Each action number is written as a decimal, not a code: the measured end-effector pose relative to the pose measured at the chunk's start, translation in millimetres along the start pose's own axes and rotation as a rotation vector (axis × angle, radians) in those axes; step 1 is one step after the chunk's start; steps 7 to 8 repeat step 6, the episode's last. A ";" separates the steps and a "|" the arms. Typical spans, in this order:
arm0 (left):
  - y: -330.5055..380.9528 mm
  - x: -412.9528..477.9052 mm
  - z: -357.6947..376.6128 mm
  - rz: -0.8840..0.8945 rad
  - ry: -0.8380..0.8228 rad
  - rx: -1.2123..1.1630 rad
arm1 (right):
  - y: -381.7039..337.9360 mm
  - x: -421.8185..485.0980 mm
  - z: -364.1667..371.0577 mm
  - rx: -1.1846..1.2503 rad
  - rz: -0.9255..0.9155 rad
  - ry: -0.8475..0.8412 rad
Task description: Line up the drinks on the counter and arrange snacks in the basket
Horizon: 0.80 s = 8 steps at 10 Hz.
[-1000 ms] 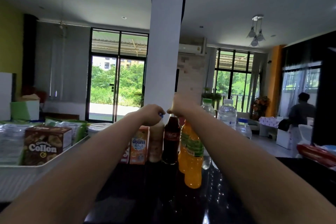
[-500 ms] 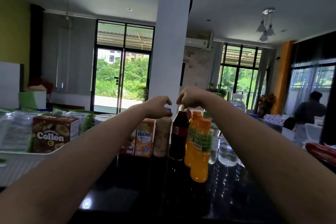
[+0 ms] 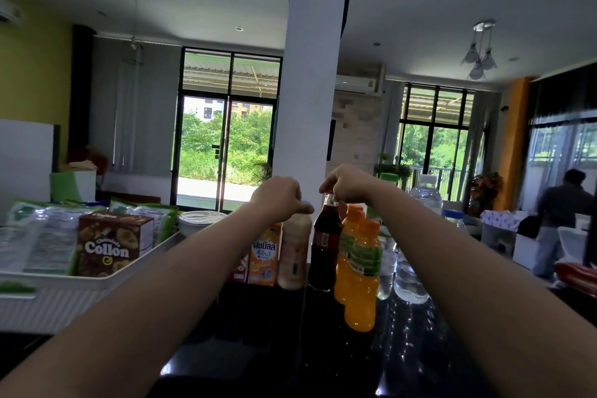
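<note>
Drinks stand in a row on the dark counter: an orange carton, a beige milk-tea bottle, a dark cola bottle, two orange juice bottles and clear water bottles. My left hand grips the blue cap of the beige bottle. My right hand pinches the top of the cola bottle. At the left, a white basket holds a brown Collon box and green-and-white snack packs.
A white pillar rises just behind the drinks. A white round lid or bowl sits behind the basket. A red packet lies at the counter's right end. A person stands far right in the room.
The view has shifted slightly; both hands stay on the two bottle tops, and the beige and cola bottles look more upright and closer together than a second ago.
</note>
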State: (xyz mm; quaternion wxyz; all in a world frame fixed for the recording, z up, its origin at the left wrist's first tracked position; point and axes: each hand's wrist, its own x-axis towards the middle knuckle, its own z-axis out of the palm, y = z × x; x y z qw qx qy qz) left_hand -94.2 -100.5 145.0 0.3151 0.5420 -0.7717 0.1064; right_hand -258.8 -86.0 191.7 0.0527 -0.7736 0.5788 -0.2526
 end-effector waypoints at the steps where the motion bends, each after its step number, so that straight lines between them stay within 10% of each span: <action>1: 0.1 -1.2 3.1 -0.002 0.030 0.007 | 0.4 1.1 1.8 0.012 0.004 -0.001; 8: -3.6 -18.6 1.5 0.059 -0.030 0.041 | -2.7 -7.5 11.2 -0.056 0.037 0.012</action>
